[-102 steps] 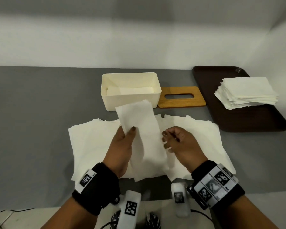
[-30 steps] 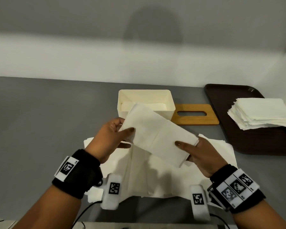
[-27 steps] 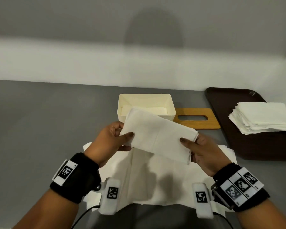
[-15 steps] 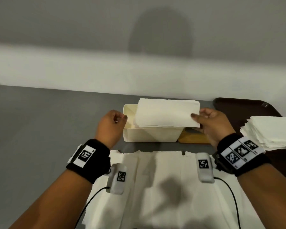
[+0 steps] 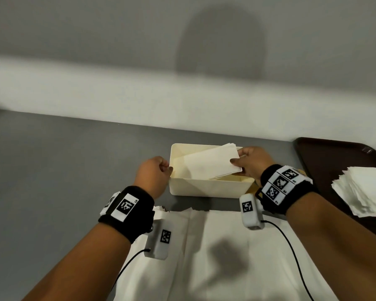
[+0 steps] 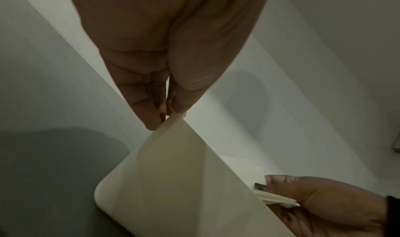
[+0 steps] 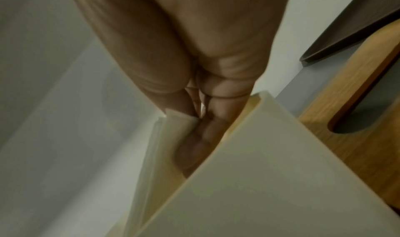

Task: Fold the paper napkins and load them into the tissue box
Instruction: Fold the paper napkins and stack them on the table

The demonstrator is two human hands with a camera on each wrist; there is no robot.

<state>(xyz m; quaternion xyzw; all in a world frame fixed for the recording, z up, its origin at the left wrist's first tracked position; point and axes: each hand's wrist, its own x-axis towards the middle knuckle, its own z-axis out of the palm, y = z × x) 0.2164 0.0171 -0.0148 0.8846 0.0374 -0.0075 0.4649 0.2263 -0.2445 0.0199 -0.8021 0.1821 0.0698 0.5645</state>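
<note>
The cream tissue box (image 5: 208,189) stands open at the middle of the grey table. A folded white napkin (image 5: 211,164) slants into it, left end down inside, right end up above the rim. My right hand (image 5: 237,162) pinches that raised end between thumb and fingers; the right wrist view shows the fingers (image 7: 201,138) under the napkin's edge (image 7: 161,131), just inside the box wall (image 7: 249,180). My left hand (image 5: 168,168) is at the box's left wall. In the left wrist view its fingertips (image 6: 155,121) pinch the rim of the box (image 6: 173,180).
Unfolded napkins (image 5: 215,246) lie spread on the table in front of the box. A wooden lid (image 7: 350,104) lies right of the box, mostly hidden behind my right wrist in the head view. At the right, a brown tray (image 5: 334,157) holds a napkin stack (image 5: 365,190).
Both hands carried the folded napkin from over the spread sheets to the box. My left hand let go of it and took the box's left rim. The napkin's left end dropped inside.
</note>
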